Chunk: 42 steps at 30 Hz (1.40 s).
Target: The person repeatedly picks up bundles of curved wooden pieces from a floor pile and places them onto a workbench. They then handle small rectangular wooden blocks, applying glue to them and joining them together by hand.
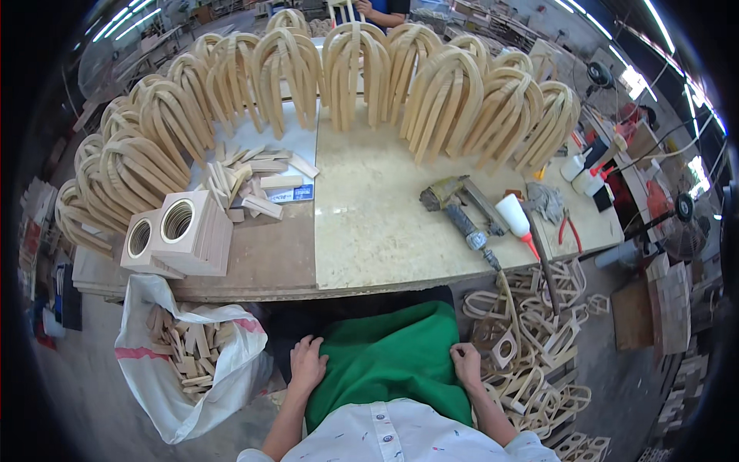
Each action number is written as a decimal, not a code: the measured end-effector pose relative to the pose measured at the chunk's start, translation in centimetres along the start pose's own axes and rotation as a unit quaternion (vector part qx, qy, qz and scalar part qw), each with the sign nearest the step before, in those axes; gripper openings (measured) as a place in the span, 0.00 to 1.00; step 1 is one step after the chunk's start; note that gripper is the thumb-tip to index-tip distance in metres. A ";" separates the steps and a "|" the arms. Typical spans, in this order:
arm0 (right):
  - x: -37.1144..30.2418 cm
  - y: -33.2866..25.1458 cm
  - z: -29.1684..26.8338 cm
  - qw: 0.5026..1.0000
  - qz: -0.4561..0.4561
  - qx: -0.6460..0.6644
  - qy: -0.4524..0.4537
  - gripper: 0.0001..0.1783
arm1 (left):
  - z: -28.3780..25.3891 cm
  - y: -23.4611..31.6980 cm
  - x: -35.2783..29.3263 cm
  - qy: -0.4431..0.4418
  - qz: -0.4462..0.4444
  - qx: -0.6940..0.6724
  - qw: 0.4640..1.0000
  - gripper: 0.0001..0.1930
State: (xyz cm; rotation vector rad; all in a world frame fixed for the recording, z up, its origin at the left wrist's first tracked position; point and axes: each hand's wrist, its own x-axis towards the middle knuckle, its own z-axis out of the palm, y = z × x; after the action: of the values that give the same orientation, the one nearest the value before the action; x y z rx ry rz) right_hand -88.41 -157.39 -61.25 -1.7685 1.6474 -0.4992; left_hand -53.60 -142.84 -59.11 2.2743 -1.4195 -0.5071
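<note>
A green cloth (385,354) lies spread across my lap, over dark trousers. Along its left edge, my left hand (306,362) rests with the fingers stretched out and holds nothing. My right hand (466,363) is at the cloth's right edge, its fingers curled and pinching the fabric. In front of me on the table lie a nail gun (466,227) with an air hose, a white glue bottle (512,214) with a red nozzle, and red-handled pliers (568,228). Stacked square wooden blocks (206,239) with round holes stand at the table's left front.
Arched bent-wood frames (285,69) line the table's far and left edges. Small wood strips (258,181) lie heaped on the table (377,239). Left of my legs stands a white sack (185,412) of wood offcuts; right, wooden loops (539,393) are piled low. Another person (385,17) works beyond.
</note>
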 end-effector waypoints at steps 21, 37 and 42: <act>2.8 7.5 0.5 0.988 0.099 0.101 0.062 0.13 | -1.0 1.3 -1.0 0.218 -0.023 -0.102 0.970 0.18; 0.8 14.6 -1.2 0.987 0.140 -0.035 0.072 0.15 | -0.7 -1.6 0.2 0.173 -0.066 -0.045 0.982 0.16; 2.4 7.4 0.0 0.984 -0.053 -0.095 0.142 0.09 | -3.1 -0.1 1.1 0.180 -0.005 -0.054 0.982 0.14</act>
State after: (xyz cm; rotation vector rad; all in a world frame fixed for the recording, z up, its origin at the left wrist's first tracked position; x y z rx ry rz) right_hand -93.49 -159.63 -66.68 -2.0070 1.8536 -0.6879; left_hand -51.50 -143.28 -56.68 2.1514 -1.1723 -0.1577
